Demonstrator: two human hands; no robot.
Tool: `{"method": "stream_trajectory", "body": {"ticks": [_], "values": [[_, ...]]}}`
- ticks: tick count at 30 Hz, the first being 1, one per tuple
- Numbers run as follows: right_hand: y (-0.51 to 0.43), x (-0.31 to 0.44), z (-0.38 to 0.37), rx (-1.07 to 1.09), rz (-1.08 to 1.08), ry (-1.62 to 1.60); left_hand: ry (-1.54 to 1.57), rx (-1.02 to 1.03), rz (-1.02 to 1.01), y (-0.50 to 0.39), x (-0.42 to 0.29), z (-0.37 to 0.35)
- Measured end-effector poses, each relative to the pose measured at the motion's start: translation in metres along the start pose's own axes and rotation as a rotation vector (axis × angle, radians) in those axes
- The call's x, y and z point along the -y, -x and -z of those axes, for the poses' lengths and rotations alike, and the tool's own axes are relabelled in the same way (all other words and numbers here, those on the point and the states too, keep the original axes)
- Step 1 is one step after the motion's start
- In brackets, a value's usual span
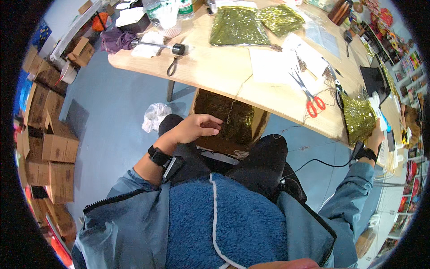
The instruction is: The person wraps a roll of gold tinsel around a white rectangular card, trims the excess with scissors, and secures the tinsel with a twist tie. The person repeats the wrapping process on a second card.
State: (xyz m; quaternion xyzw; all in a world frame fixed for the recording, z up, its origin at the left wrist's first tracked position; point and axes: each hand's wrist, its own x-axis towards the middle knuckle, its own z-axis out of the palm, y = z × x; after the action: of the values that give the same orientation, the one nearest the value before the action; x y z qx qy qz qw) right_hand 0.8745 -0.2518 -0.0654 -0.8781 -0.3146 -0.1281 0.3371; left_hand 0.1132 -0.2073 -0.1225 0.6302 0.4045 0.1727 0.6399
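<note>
Empty, with its fingers loosely curled and parted from the thumb, my left hand [198, 129] is above my lap. Below and beyond it, a cardboard box [262, 126] under the table edge holds a dark, stringy mass [215, 107]. At the far right my right hand [375, 138] touches the side of a shiny green-gold bundle [359, 117] at the table's edge; its grip is partly hidden. Left of that bundle lie red-handled scissors [310, 99] and black-handled scissors [337, 87]. A thin strand [240, 90] hangs over the table edge towards the box.
The wooden table [201, 72] bears shiny green-gold packs [238, 28], white paper [268, 65], plastic bottles [184, 8] and a black-capped rod [178, 49]. A black cable [315, 161] runs to my right wrist. A white plastic bag [156, 116] and cardboard boxes [60, 148] stand on the floor, left.
</note>
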Motion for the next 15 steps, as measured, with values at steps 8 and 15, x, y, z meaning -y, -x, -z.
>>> {"method": "stream_trajectory", "body": {"ticks": [8, 15], "values": [[0.032, 0.086, 0.035, -0.356, 0.103, 0.515, -0.053, -0.119, -0.154, -0.006, -0.014, 0.009], [0.210, 0.267, -0.022, 0.518, 0.910, -0.446, -0.601, -0.129, -0.565, -0.046, 0.018, 0.007]]}}
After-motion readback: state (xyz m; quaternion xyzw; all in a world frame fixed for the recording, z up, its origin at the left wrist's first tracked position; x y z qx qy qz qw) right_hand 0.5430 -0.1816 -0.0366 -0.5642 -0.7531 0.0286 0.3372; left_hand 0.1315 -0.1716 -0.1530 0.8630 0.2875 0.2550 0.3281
